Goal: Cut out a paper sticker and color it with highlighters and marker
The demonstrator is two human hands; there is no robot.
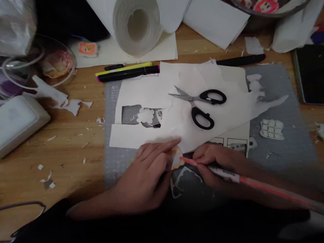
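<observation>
My right hand (217, 162) grips an orange marker (226, 174), its tip against a small white paper cutout (177, 161) with orange and yellowish colour along its edge. The cutout's left side is hidden under the bent fingers of my left hand (154, 172), which holds it with the index finger reaching over the top. Just beyond both hands, white paper sheets (149, 136) lie on a grey cutting mat (283, 168). Black-handled scissors (191, 98) rest open on the sheets. A scalloped white cutout (146, 115) shows in a cut-out opening.
Markers (129, 72) lie behind the sheets, near a paper roll (138, 27). A black knife (240, 60) is at the back right. A white box (22, 121) stands left, with paper scraps (76, 104) on the wood. A dark phone-like device (310, 74) sits right.
</observation>
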